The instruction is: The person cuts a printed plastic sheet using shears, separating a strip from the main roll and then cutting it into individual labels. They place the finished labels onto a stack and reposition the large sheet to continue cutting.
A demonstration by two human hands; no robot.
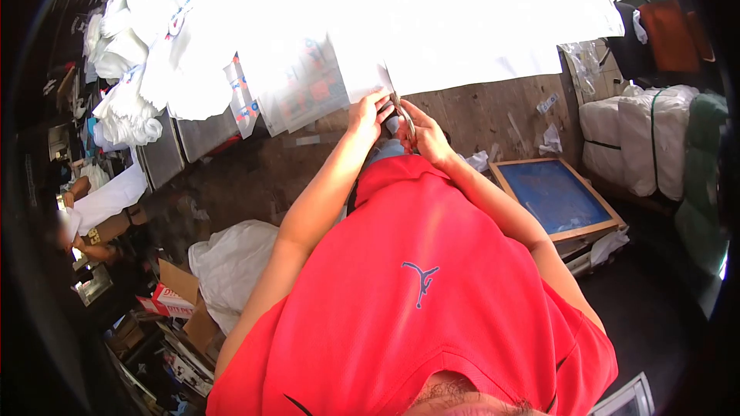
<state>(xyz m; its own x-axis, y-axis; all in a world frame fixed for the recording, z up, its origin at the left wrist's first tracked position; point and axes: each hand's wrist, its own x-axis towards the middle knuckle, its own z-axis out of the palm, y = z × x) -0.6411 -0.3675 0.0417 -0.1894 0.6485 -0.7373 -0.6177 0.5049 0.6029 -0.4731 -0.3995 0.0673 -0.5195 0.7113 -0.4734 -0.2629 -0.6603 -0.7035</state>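
At the near edge of a brightly lit white sheet [478, 23], my left hand [368, 115] pinches the sheet's edge between thumb and fingers. Just to its right, my right hand [425, 135] is wrapped round a pair of scissors [406, 118]. The blades point away from me and meet the sheet's edge, where a cut line shows. Glare hides most of the sheet's surface. Printed translucent sheets [297, 85] hang over the edge left of my hands.
Bunched white bags [135, 62] hang at the upper left. A wood-framed blue screen [556, 196] lies at the right, near wrapped white bundles [647, 135]. An open cardboard box [181, 281] and a white sack [235, 262] stand lower left. Another person's arm [108, 231] shows far left.
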